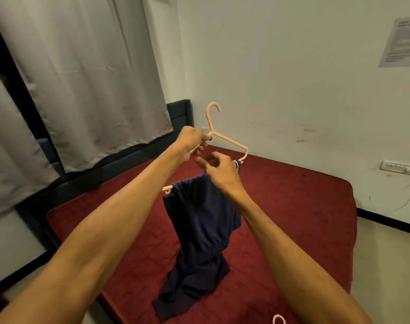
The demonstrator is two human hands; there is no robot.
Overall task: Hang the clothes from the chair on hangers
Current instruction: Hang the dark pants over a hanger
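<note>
Head view looks down two bare forearms stretched out above a dark red mattress (293, 218). A peach plastic hanger (229, 141) is held up over the middle of the mattress, tilted, with its hook pointing up and its right shoulder farther from the camera than its left end. The left hand (192, 139) is clenched around the hanger just under the hook, where the neck meets the left arm.

A navy garment (199, 218) is draped over the hanger's lower bar. It hangs straight down, and its bottom end lies crumpled in a heap on the mattress near the mattress's front edge.

The right hand (220, 174) is at the top fold of the garment, back of the hand toward the camera, with the thumb out and the fingers loosely bent. Whether those fingers pinch the cloth or only hover at it cannot be told, since the hand hides the contact.

At the mattress's front edge, the curved tip of a second peach hanger (279, 320) pokes into view. Beyond the mattress's far left corner stands a dark headboard (178, 113), partly covered by a pale curtain (82, 78). Behind the mattress's right side is a white wall (281, 66) with a sheet of paper (403, 43) stuck high up and a switch panel (398, 167) lower down.
</note>
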